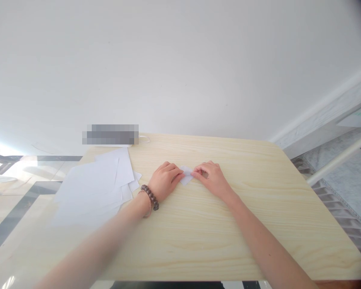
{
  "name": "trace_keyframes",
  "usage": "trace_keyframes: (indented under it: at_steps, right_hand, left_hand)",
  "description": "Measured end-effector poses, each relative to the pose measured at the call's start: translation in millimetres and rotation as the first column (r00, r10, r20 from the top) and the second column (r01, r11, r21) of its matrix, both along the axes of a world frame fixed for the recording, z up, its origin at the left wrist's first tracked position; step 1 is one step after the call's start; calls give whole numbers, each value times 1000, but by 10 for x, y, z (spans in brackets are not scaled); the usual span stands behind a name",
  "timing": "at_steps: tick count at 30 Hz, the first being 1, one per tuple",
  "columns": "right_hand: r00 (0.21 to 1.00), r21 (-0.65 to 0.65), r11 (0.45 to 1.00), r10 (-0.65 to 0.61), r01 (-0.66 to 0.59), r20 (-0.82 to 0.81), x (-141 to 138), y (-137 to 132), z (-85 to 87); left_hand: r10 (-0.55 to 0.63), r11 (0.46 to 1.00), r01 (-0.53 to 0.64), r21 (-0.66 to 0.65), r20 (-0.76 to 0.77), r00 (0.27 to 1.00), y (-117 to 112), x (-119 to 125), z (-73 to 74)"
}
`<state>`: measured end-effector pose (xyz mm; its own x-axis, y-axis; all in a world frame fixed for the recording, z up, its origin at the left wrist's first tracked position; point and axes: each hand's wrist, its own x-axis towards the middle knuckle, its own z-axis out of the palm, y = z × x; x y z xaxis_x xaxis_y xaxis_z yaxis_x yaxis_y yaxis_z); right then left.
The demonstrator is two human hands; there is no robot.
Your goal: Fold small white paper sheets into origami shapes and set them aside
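Note:
A small folded piece of white paper (186,176) is between my two hands, near the middle of the wooden table (228,249). My left hand (167,179) pinches its left side between thumb and fingers. On the right side, the thumb and fingertips of my right hand (212,178) pinch the paper's other edge. Both hands rest low, close to the tabletop. A dark beaded bracelet (150,196) and a thin copper-coloured band circle my left wrist. The exact folds of the paper are too small to make out.
Several loose white sheets (90,184) lie overlapping on the table's left side, partly past its edge. A pixelated dark object (111,135) stands at the back left, with a white loop (144,139) beside it. A white wall (180,68) rises behind the table.

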<state>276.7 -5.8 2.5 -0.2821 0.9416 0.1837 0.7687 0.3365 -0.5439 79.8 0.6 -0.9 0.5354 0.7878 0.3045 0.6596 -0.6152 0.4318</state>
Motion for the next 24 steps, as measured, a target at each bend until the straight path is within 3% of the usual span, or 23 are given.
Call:
trace_keyframes:
  at_steps: [10,17,24]
  right_hand:
    - [995,28,995,-93,92,27,-81,45,-59]
    - [987,108,984,-149,142,63,-127,19,-103]
    - [979,107,983,-164,151,125,-147,7,-88]
  left_hand:
    - [189,982,-186,33,-140,972,-5,23,-10]
    - [178,984,-172,50,-176,968,-6,26,8]
    - [208,978,-199,64,-212,955,-13,44,1]
